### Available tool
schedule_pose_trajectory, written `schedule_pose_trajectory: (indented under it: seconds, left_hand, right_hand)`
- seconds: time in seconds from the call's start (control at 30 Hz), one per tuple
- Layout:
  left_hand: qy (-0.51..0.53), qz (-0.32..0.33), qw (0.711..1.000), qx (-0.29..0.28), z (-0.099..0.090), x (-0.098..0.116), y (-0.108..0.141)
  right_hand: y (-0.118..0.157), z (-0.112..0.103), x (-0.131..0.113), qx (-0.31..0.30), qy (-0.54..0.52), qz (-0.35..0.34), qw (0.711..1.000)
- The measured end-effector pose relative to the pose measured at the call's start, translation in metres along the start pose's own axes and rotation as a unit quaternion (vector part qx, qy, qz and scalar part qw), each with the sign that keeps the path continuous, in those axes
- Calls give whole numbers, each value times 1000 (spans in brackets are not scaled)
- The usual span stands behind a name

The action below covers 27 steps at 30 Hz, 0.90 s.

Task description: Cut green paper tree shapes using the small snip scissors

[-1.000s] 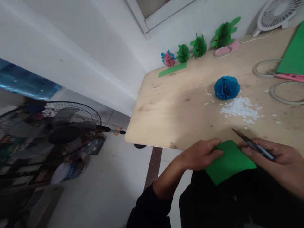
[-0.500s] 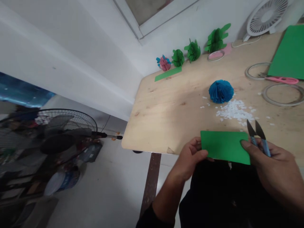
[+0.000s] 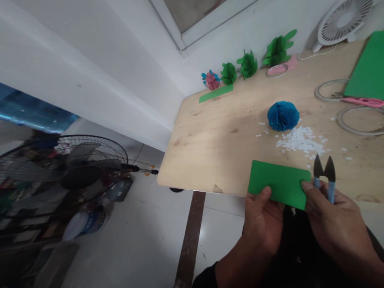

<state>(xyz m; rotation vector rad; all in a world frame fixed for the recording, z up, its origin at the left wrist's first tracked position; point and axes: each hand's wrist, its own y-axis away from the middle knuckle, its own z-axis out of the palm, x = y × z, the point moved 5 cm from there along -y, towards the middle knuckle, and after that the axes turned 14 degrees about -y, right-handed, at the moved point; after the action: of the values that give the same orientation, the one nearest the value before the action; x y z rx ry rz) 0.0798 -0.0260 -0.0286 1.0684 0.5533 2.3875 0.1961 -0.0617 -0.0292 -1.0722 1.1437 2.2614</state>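
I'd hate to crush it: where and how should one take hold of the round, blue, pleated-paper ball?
The ball is probably best cupped lightly by opposite rounded sides, from above: its top is uncovered, its folds look easily squashed, and small white scraps lie by its near side.

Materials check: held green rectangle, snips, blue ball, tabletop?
Green rectangle: likely matte paper or card; flat, evenly coloured, crisp edges.
Snips: blades probably metal, dark and thin-tipped; light-blue grips may be coated or wrapped, can't tell which.
Blue ball: looks like matte paper, many thin pleats showing.
Tabletop: wood or wood-look, smooth, pale, with knot-like marks.
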Motion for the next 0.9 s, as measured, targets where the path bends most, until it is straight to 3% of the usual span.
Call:
schedule_pose_trajectory:
  seconds: [0.13,0.23,0.33,0.43,0.63,0.9]
  left_hand:
    - [-6,49,999,16,6,-3,-4]
    - [-45,86,994,53,3,4,-9]
    - [-114,81,987,83,-7,12,-12]
    - [-180,73,978,77,-16,16,-12]
    - [-201,95,973,62,-12,16,-10]
    - [-213,123,967,71,-4,19,-10]
  right_hand:
    - [3,0,14,23,-79,81,993]
    - [-1,-3,14,-36,23,67,997]
    - [-8,-10,-3,-56,192,-6,980]
    - [-12,-7,-20,-108,297,-83,945]
    - [-7,4,-20,-246,385,-227,860]
    - [0,6,-19,-265,431,-398,765]
